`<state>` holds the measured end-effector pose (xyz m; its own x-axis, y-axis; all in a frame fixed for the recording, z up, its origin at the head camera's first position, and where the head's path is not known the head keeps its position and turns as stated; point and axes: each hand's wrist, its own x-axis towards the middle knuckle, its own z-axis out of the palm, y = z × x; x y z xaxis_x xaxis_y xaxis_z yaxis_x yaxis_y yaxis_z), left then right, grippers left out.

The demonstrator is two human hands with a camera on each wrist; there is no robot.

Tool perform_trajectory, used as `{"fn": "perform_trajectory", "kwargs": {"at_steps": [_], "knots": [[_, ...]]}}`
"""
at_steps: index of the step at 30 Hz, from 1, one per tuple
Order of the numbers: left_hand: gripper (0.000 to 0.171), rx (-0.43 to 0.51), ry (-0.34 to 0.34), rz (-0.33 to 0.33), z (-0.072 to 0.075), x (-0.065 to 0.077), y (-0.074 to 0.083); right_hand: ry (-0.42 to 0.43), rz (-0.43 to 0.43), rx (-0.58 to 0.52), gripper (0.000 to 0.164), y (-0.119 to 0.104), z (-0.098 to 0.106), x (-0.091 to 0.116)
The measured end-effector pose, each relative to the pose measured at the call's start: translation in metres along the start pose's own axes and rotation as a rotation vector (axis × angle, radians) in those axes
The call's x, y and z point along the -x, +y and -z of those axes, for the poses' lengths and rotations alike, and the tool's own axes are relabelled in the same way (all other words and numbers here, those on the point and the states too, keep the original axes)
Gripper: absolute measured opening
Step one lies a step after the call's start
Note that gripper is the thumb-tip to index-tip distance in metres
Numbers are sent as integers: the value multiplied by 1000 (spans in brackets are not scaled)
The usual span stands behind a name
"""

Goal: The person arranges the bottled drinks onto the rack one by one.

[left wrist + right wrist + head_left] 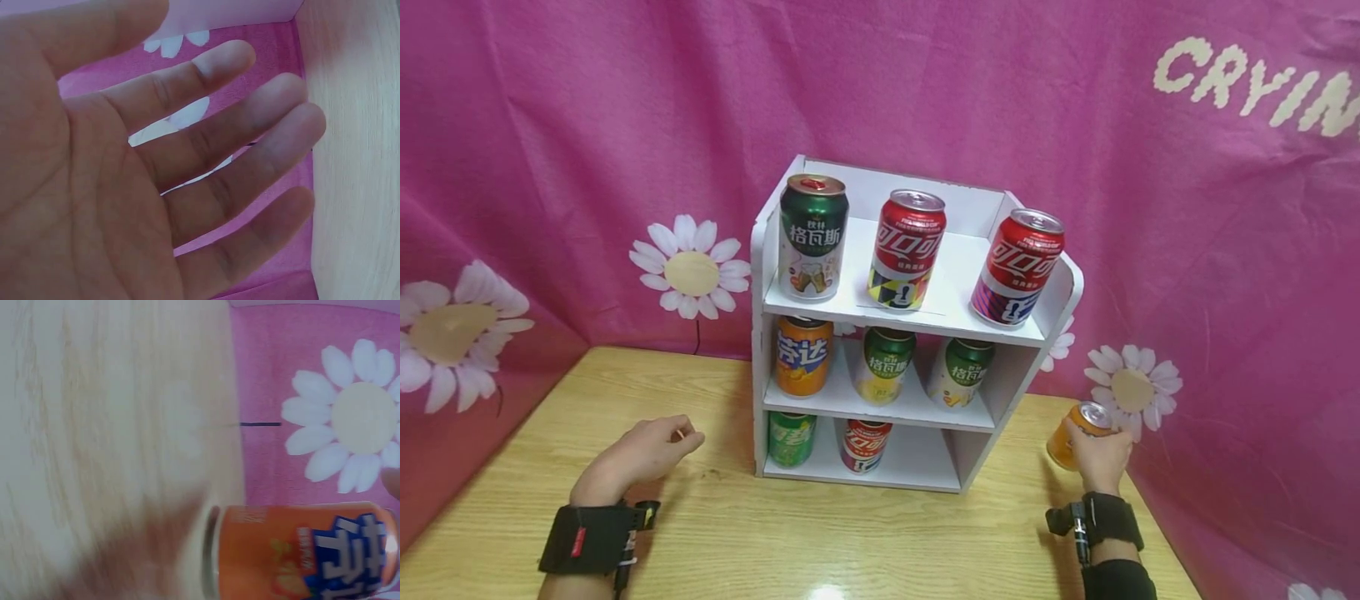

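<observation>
At the right of the table, my right hand (1102, 458) grips an orange soda can (1060, 447) near its top, with thumb and fingers on either side. Seen from the right wrist, the can's orange side (262, 550) shows blue and white lettering, and its base is close to the wooden surface. My left hand (642, 454) hovers over the table left of the shelf, holding nothing. Its fingers are spread and nearly straight in the left wrist view, palm (94, 169) toward the camera.
A white three-tier shelf (951, 479) stands mid-table. Its top bears a green kvass can (812, 242) and two red cola cans (908, 250). Another orange can (803, 358) and two kvass cans fill the middle tier; a green can (791, 439) and a cola can (865, 446) stand below. Pink cloth (625, 100) hangs behind.
</observation>
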<state>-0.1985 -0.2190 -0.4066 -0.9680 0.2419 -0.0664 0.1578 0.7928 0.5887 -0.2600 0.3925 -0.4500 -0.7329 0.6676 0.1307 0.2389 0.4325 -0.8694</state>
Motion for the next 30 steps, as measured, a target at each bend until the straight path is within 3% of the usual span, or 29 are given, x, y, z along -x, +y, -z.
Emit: {"fn": "perform_trajectory", "kwargs": {"at_steps": [7,21,30], "knots": [[26,-6,-7,5,-3,-2,-1,27,-36,-3,97,10,-9,-12],[25,0,-18,11,-4,-5,-1,36,-141,-65,111,14,-19,-22],[28,-9,-21,5,-4,-5,-3,37,-112,-30,105,20,-22,-22]]}}
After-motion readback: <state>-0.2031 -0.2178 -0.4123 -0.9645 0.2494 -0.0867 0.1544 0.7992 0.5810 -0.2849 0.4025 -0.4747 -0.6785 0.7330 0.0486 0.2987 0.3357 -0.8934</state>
